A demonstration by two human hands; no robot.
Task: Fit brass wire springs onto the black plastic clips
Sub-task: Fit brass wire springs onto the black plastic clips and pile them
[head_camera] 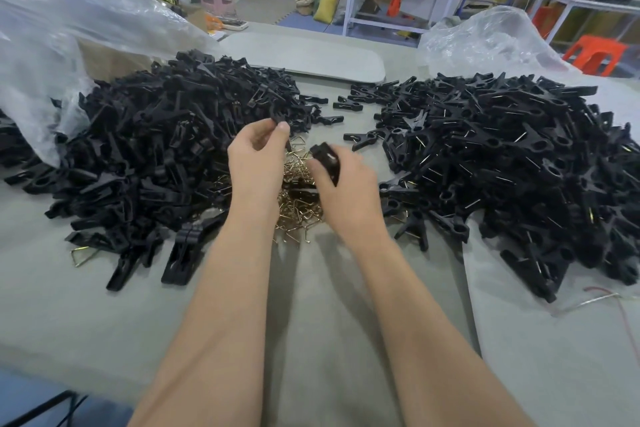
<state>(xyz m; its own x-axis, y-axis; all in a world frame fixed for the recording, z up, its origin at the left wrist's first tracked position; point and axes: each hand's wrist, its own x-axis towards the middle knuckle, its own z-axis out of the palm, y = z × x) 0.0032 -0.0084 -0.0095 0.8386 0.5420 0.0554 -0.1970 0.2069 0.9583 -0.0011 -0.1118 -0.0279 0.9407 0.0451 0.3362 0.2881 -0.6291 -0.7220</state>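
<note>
Black clips [166, 149] partly inside clear plastic bag [52, 28]

Both bare forearms reach forward, close together. The left hand [258, 158] curls, thumb and forefinger pinching a small black plastic piece [278, 121]; the right hand [348, 189], blurred, seemingly grips a black plastic clip [327, 161].

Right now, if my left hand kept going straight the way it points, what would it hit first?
Likely the left pile of black clips, just beyond the clip your left hand pinches, though depth is unclear.
</note>
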